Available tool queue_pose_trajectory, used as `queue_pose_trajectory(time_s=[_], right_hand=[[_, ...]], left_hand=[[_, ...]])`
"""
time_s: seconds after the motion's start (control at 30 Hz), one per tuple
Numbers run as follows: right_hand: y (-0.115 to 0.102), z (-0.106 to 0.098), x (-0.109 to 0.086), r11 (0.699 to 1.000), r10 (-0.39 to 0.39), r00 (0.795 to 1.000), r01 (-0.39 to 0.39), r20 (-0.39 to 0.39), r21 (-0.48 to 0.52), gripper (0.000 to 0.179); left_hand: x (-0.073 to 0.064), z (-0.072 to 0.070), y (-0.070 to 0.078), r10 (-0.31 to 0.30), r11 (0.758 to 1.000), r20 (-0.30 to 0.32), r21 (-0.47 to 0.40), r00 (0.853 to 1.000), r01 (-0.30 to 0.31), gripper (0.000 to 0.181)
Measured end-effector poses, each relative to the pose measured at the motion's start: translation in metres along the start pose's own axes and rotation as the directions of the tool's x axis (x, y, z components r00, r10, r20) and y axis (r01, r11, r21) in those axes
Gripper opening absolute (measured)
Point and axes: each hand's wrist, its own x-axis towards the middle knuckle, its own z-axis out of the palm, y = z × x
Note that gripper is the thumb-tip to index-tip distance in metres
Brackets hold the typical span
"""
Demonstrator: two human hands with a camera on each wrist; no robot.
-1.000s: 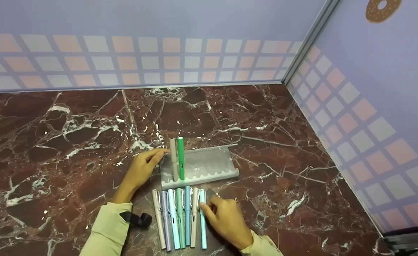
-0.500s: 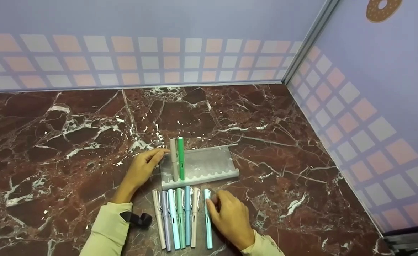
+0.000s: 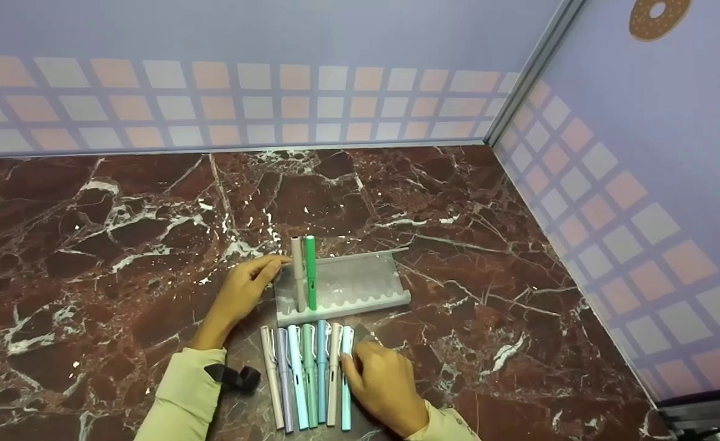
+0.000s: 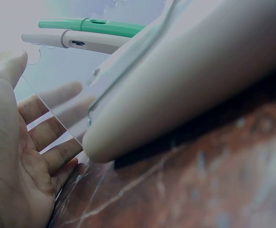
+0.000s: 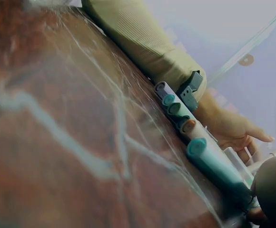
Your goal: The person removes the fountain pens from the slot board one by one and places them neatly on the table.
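My left hand (image 3: 246,291) holds the left edge of a clear pen rack (image 3: 360,278). In the left wrist view its fingers (image 4: 47,133) show through the plate, with the thumb by the corner. A beige pen (image 3: 298,275) and a green pen (image 3: 311,272) lean in the rack's leftmost notches. In front of the rack, several capped pens lie side by side. The rightmost is a light blue pen (image 3: 346,392), pinched by my right hand (image 3: 384,380) against or close beside a beige pen (image 3: 334,380). The right fingertips are partly hidden in the right wrist view.
The row also has a purple pen (image 3: 285,380), a dull green pen (image 3: 310,386) and a blue pen (image 3: 322,380). A black strap mount (image 3: 234,376) sits on the left cuff. Panel walls (image 3: 360,37) border the marbled table (image 3: 458,202) at back and right.
My right hand slid the light blue pen right, away from the row, then back left beside the beige pen. The left hand and the rack stayed in place.
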Motion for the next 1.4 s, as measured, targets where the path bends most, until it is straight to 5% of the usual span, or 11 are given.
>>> queue_pose_trajectory(time_s=[0.17, 0.43, 0.63, 0.8, 0.93, 1.17, 1.4], right_hand=[[0.003, 0.002, 0.001, 0.998, -0.053, 0.998, 0.054, -0.027, 0.023, 0.037], [0.024, 0.012, 0.019, 0.991, -0.006, 0.993, 0.023, -0.121, 0.134, 0.029], [0.028, 0.022, 0.043, 0.972, -0.129, 0.951, 0.178, -0.282, 0.154, 0.015], [0.024, 0.033, 0.065, 0.942, -0.145, 0.924, 0.239, -0.354, 0.236, 0.014], [0.017, 0.039, 0.077, 0.939, -0.114, 0.933, 0.214, -0.343, 0.270, 0.018], [0.004, 0.046, 0.083, 0.945, -0.075, 0.975, 0.137, -0.209, 0.298, 0.029], [0.002, 0.046, 0.083, 0.959, -0.080, 0.983, 0.122, -0.168, 0.255, 0.027]], left_hand=[[0.000, 0.000, 0.000, -0.015, 1.000, 0.007, -0.018, 1.000, 0.016, 0.026], [0.000, -0.001, 0.002, -0.021, 1.000, 0.009, -0.009, 1.000, 0.021, 0.027], [0.000, -0.002, 0.003, -0.030, 1.000, -0.002, 0.009, 1.000, 0.030, 0.026], [-0.001, 0.001, 0.008, -0.054, 0.998, -0.013, 0.009, 0.998, 0.054, 0.026], [-0.001, 0.003, 0.017, -0.058, 0.998, -0.015, -0.004, 0.998, 0.058, 0.026], [-0.001, 0.002, 0.002, -0.014, 1.000, -0.004, -0.014, 1.000, 0.014, 0.026], [-0.001, 0.000, 0.002, -0.022, 1.000, -0.003, -0.021, 1.000, 0.022, 0.026]])
